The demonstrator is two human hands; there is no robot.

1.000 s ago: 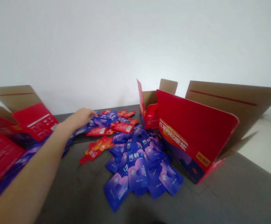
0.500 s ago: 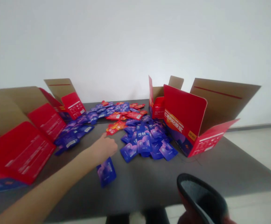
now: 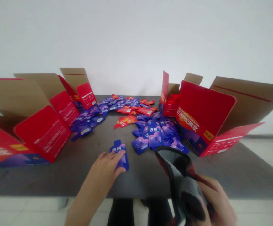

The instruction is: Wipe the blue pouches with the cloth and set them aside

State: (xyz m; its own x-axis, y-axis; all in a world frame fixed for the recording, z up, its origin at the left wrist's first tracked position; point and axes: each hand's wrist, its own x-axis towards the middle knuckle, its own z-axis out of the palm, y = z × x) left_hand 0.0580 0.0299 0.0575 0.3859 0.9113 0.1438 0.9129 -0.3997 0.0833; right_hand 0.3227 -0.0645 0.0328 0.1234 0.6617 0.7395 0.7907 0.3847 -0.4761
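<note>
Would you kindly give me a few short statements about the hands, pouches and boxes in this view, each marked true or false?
1. The left hand is at a single purple pouch on the table. True.
2. The right hand is empty. False: it holds a grey-lined fabric item with black edging.
3. Orange-red pouches lie among purple ones toward the back of the table. True.
4. The large red box at the right has all its flaps folded shut. False: it stands open, with flaps raised.
5. Open boxes stand on both the left and right sides of the table. True.
</note>
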